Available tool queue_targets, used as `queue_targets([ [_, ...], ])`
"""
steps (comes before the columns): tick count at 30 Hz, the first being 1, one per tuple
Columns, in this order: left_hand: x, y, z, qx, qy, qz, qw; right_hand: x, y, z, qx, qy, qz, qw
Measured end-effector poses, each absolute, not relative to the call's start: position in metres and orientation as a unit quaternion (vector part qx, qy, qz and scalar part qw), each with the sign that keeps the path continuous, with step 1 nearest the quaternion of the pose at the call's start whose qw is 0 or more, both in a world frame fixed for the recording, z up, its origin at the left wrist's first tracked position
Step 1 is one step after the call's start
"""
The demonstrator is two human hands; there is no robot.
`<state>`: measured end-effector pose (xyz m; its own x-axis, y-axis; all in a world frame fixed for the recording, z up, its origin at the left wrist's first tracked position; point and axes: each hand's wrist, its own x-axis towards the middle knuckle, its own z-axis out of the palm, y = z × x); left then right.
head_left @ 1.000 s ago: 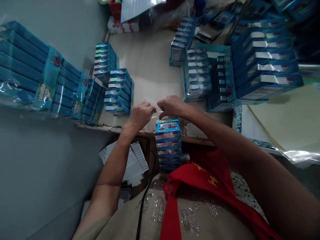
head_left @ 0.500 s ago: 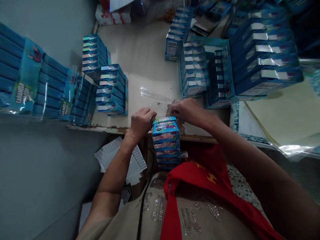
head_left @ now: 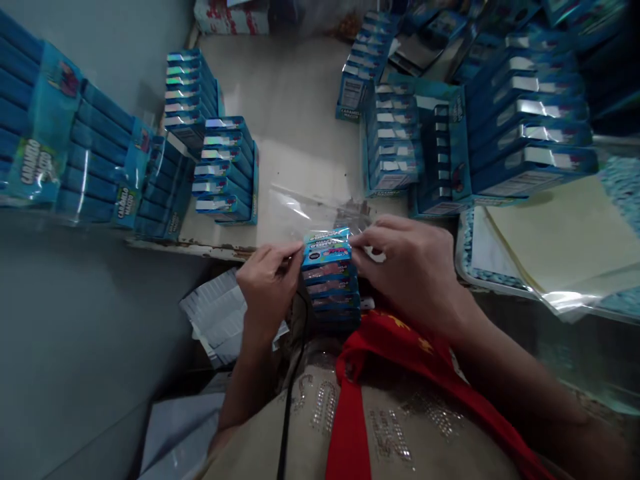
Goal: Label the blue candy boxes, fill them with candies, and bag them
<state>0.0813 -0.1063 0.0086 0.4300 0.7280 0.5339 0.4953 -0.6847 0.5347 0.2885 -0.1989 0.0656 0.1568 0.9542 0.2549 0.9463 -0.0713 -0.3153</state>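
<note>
A display pack of blue candy boxes (head_left: 331, 288) stands between my body and the table's front edge, its printed front panel turned up. Clear plastic film (head_left: 293, 203) lies over its top and spreads onto the table beyond. My left hand (head_left: 269, 280) is closed in a pinch at the pack's left upper corner, apparently on the film. On the opposite corner my right hand (head_left: 410, 267) pinches the film between thumb and fingers. The fingertips partly cover the film's edges.
Blue candy packs stand at the table's left (head_left: 227, 170) and right (head_left: 393, 137). Larger wrapped packs (head_left: 47, 133) line the left wall. Yellowish sheets (head_left: 575, 233) lie on a tray at right. White plastic trays (head_left: 215, 317) sit below the table edge.
My right hand has come down and nearer, from the table to the pack's right corner. My left hand has shifted slightly down and left. The film is now drawn across the pack's top.
</note>
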Motion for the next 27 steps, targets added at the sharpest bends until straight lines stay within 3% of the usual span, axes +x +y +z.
queue_targets([
  [3, 0.079, -0.124, 0.0, 0.789, 0.374, 0.478, 0.097, 0.273, -0.217, 0.054, -0.703, -0.653, -0.1, 0.262],
  [9, 0.088, -0.135, -0.018, 0.759, 0.363, 0.54, 0.022, 0.271, -0.233, 0.028, -0.639, -0.666, -0.171, 0.345],
  [15, 0.101, -0.148, -0.029, 0.743, 0.36, 0.564, 0.02, 0.281, -0.245, 0.029, -0.624, -0.669, -0.157, 0.373],
  [20, 0.109, -0.153, -0.028, 0.75, 0.349, 0.561, 0.037, 0.291, -0.256, 0.034, -0.629, -0.674, -0.212, 0.323],
  [24, 0.103, -0.149, -0.029, 0.781, 0.336, 0.526, 0.039, 0.29, -0.259, 0.041, -0.672, -0.676, -0.173, 0.248],
  [27, 0.089, -0.152, -0.036, 0.789, 0.331, 0.518, 0.0, 0.288, -0.259, 0.037, -0.631, -0.71, -0.17, 0.262],
])
